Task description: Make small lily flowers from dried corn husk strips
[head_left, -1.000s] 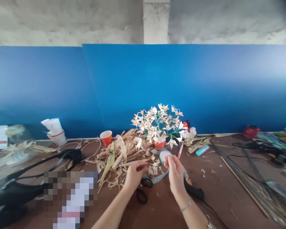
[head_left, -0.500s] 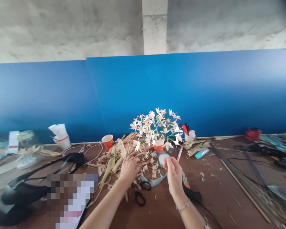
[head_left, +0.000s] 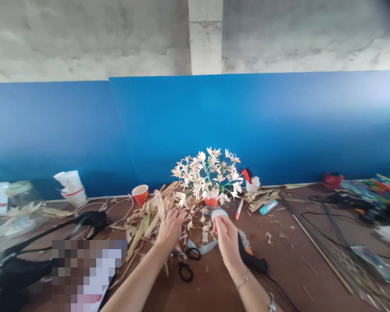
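left hand [head_left: 170, 226]: lower centre of frame, fingers over dried husks [head_left: 167, 196]; cannot tell if gripping. right hand [head_left: 226, 236]: right of it, fingers curled, contents unclear. white flowers [head_left: 208, 173]: centre, beyond hands.

Flowers [head_left: 201, 171] cream-white on green stems [head_left: 229, 189], husks [head_left: 173, 191] tan, cup [head_left: 141, 199] red with white inside, scissor handles [head_left: 180, 269] black, tabletop [head_left: 211, 292] brown, partition [head_left: 182, 112] plain blue, wall [head_left: 117, 39] mottled grey.

Left hand [head_left: 171, 227] on husk pile [head_left: 150, 223]; right hand [head_left: 226, 238], fingers pinched; scissors [head_left: 180, 265] between.
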### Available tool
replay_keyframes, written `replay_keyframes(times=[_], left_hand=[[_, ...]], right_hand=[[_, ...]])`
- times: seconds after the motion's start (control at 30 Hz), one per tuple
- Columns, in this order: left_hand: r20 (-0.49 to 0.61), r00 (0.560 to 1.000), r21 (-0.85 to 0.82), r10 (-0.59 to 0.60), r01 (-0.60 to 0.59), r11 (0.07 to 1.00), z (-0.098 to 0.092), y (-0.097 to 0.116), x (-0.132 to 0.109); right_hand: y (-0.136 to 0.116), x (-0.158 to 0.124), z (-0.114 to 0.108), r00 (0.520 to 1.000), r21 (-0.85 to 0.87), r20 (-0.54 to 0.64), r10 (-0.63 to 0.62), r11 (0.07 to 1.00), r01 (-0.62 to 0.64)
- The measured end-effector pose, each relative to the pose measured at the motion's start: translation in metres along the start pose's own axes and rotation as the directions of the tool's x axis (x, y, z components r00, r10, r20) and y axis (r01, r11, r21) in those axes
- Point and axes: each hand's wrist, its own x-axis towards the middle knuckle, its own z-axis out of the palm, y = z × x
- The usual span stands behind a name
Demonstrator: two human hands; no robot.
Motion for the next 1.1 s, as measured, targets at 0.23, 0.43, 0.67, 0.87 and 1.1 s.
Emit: replay_keyframes(times=[0.23, 0.43, 0.67, 0.87, 1.1], left_hand=[[0.087, 0.981, 0.013, 0.175, -0.176, 0.984, 0.004, 0.01, 0.001], [0.029, 0.997, -0.104, 0.077, -0.074, 0.992, 0.0, 0.017, -0.002], [0.103, 0.995, -0.227, -0.002, 0.025, 0.973, 0.007, 0.022, -0.01], [0.162, 0.986, -0.256, -0.028, 0.069, 0.964, 0.007, 0.025, -0.013], [0.091, 0.995, -0.37, -0.05, 0.08, 0.925, 0.003, 0.024, -0.018]], right_hand=[[-0.003, -0.003, 0.002, 0.998, -0.049, 0.063, 0.001, 0.999, 0.002], [-0.024, -0.005, -0.001, 0.986, -0.208, 0.161, -0.041, 0.975, 0.075], [-0.051, 0.021, -0.043, 0.922, -0.837, 0.376, 0.091, 0.461, 0.296], [-0.031, 0.092, -0.078, 0.918, -0.95, 0.289, 0.27, 0.202, 0.24], [0.003, 0.125, -0.076, 0.87, -0.931, 0.341, 0.357, 0.002, 0.364]])
